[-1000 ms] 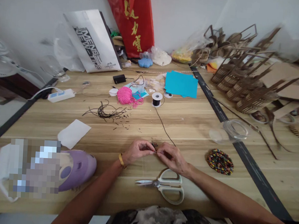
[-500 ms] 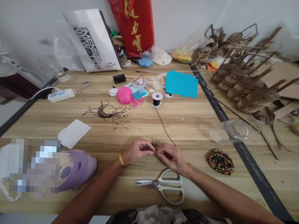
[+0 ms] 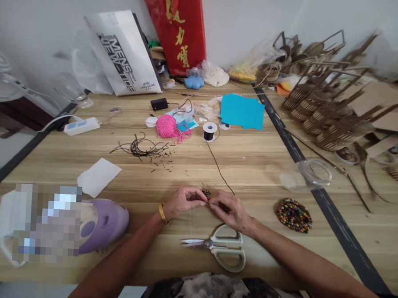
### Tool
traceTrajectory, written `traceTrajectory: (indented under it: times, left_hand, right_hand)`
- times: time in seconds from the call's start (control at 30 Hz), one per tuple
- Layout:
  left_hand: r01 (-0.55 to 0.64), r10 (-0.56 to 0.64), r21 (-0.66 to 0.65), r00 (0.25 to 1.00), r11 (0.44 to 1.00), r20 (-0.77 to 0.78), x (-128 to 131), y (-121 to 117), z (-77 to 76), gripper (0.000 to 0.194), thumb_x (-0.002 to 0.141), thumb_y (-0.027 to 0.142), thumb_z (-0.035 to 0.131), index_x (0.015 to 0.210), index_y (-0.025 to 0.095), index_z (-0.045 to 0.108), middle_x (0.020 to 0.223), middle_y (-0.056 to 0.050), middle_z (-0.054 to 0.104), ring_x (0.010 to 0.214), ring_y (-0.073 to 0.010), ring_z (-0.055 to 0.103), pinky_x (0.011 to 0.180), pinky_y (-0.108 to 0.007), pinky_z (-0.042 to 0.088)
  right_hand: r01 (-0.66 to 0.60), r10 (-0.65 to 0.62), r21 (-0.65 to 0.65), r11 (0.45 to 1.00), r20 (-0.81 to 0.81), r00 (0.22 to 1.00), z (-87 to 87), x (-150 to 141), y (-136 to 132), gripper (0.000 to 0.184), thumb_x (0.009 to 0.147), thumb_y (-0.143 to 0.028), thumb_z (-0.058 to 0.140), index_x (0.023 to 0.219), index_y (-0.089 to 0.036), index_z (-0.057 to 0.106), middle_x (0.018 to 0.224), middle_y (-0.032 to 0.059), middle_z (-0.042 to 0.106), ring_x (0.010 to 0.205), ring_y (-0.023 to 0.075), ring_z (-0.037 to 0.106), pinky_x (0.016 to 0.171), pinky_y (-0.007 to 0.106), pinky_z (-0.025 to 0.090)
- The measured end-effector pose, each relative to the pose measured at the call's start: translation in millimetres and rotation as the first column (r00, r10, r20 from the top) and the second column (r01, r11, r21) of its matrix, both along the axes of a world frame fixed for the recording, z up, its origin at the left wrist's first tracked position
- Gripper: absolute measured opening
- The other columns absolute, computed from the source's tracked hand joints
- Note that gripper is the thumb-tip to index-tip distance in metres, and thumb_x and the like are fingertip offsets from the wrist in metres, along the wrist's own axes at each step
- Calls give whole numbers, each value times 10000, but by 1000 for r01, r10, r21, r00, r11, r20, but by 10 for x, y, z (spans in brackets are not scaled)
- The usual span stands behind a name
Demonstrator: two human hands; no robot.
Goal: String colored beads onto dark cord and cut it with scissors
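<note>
While the left hand (image 3: pixel 182 203) and right hand (image 3: pixel 231 210) meet at the fingertips, both pinching some tiny piece (image 3: pixel 207 202) I can't make out, small beads (image 3: pixel 206 192) lie just beyond. Light, even pressure seems best — no tugging. Black cord (image 3: pixel 218 166) stretches lengthwise from its spool (image 3: pixel 209 131) — nearer and rightward — toward the right hand.

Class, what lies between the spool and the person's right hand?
In the head view, a thin black cord lies on the wooden tabletop between the spool and the right hand.
</note>
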State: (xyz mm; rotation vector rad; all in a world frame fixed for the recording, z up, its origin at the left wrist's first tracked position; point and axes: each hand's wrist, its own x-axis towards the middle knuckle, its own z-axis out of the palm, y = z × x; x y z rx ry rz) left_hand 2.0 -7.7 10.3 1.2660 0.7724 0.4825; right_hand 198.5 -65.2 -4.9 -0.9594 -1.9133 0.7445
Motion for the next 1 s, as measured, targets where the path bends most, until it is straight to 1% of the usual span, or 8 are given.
traceTrajectory:
  times: [0.27,0.43,0.6,0.8,1.0]
  left_hand:
    - [0,0,-11,1000,1000,-1,7,0,24,293,635,325,792,787,100,681,749,-39,676,684,-103,585,692,-228,446]
    - [8,-8,-8,1000,1000,-2,12,-1,24,297,632,328,793,781,100,675,747,-41,675,678,-106,585,687,-232,448]
    - [16,-16,0,1000,1000,-10,12,-1,24,292,635,322,792,782,101,669,748,-41,673,685,-108,588,691,-234,449]
    - [22,-22,11,1000,1000,-18,14,-7,33,290,645,320,785,786,97,664,747,-43,673,678,-109,587,692,-238,452]
    - [30,-30,15,999,999,-24,21,-14,15,300,641,335,786,778,97,664,741,-43,674,677,-109,586,686,-235,451]
  right_hand:
    - [-21,21,-11,1000,19,1000,0,7,3,115,938,-227,489,902,-173,584,777,58,598,714,157,564,636,260,451]
    - [-15,15,-2,1000,18,1000,7,3,3,132,947,-247,471,902,-174,572,772,57,591,708,159,556,634,263,453]
    - [-17,17,-1,1000,-8,1000,0,3,3,106,938,-234,478,901,-180,563,772,55,588,706,163,553,631,270,453]
    - [-16,16,4,1000,3,1000,8,-2,2,111,938,-239,482,890,-179,563,766,51,585,699,161,555,625,264,450]
    - [-14,14,22,1000,-4,1000,16,-7,-2,125,944,-244,478,896,-171,568,770,54,589,702,157,560,625,265,459]
